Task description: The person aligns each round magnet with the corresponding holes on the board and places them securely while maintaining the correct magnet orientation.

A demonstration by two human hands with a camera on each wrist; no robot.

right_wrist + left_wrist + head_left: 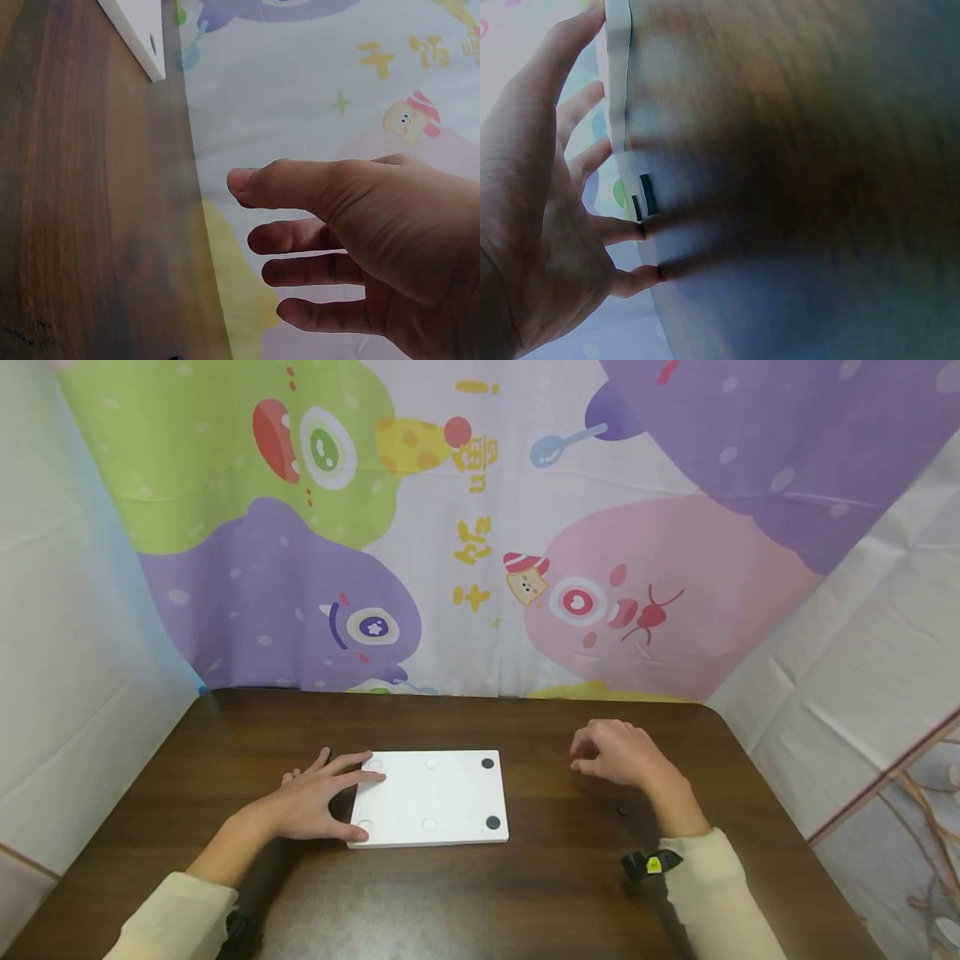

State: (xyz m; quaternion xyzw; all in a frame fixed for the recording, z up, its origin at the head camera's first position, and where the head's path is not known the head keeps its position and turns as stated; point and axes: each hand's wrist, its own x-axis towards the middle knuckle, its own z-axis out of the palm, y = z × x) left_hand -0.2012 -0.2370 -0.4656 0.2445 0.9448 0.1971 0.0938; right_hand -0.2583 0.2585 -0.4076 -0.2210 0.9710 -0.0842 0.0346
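Head view: white board (431, 797) flat on dark wood desk (525, 893), left hand (315, 802) on its left edge, right hand (615, 753) off to the right.

Left hand lies spread, fingers straight, fingertips touching the board's near-left and far-left corners, nothing gripped. Right hand hovers well apart from the board, fingers loosely curled, holding nothing as far as the right wrist view shows. Board has round recesses; two on the right hold dark discs (492, 822). Another small dark disc (622, 812) sits on the desk near the right wrist. Board looks stiff, light, smooth-faced, probably slides easily; best taken by opposite edges. Cartoon backdrop (480, 527) behind.
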